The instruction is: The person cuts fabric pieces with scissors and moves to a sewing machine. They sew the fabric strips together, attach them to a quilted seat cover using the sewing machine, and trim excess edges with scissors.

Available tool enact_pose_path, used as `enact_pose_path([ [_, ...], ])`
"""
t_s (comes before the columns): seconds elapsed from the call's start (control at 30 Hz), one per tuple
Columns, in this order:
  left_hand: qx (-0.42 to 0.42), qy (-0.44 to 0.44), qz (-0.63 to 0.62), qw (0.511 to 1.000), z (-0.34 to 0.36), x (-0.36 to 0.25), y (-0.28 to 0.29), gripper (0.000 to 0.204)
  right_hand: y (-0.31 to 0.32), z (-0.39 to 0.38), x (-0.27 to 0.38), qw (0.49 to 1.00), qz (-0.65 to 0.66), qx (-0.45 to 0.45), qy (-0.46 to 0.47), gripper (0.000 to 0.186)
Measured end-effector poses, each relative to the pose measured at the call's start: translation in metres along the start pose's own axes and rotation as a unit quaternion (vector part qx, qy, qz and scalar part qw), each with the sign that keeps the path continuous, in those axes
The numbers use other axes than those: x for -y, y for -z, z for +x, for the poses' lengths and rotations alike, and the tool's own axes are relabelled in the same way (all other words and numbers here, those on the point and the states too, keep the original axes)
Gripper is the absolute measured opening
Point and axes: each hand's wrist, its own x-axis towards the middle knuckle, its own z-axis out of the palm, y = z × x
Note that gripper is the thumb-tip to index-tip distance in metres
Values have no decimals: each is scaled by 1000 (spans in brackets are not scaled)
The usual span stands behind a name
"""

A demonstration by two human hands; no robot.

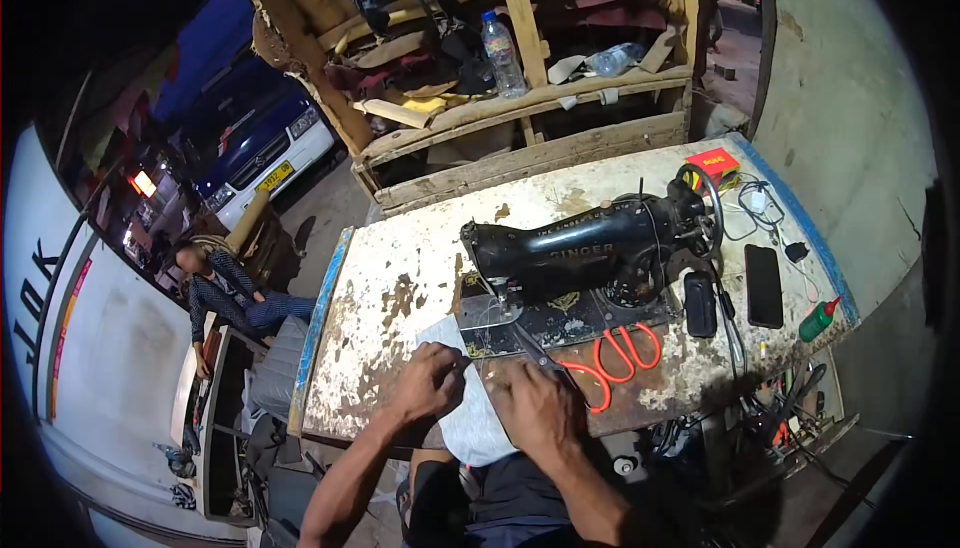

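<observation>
A piece of light grey cloth (pixel 472 428) hangs over the near edge of the worktable, with its top end close to the needle area of a black sewing machine (pixel 570 248). My left hand (pixel 432 380) has its fingers curled on the cloth's left side. On the opposite side, my right hand (pixel 538 408) grips the cloth with bent fingers; its fingertips are partly hidden. Scissors with orange-red handles (pixel 600 400) lie just beyond my right hand, blades pointing toward the machine's foot.
The worn white tabletop (pixel 370 318) has blue side edges. On its right are a black phone (pixel 764 288), a black case (pixel 700 305), a green bottle (pixel 818 321), a red-yellow box (pixel 712 170) and cables. Behind stands a wooden shelf (pixel 530 108) with bottles. A person (pixel 230 288) sits left.
</observation>
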Motion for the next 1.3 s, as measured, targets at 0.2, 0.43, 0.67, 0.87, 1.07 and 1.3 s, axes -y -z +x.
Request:
enact_pose_path([
  [0.2, -196, 150, -81, 966, 76, -2, -39, 28, 18, 28, -38, 990, -137, 34, -26, 32],
  [0.43, -180, 267, -149, 935, 92, 29, -45, 18, 22, 42, -37, 992, -104, 71, -19, 37],
  [0.67, -110, -80, 51, 989, 77, 9, -48, 21, -1, 64, -34, 996, -61, 4, -62, 25],
  [0.87, -57, -50, -193, 978, 62, 15, -47, 19, -40, 100, -43, 986, -128, 40, -94, 26],
  [1.07, -164, -56, -171, 970, 73, 27, -30, 22, -48, 97, -57, 993, -114, 35, 25, 18],
  [1.3, -157, -63, 24, 985, 74, 31, -44, 33, -32, 109, -53, 989, -81, 119, 23, 18],
])
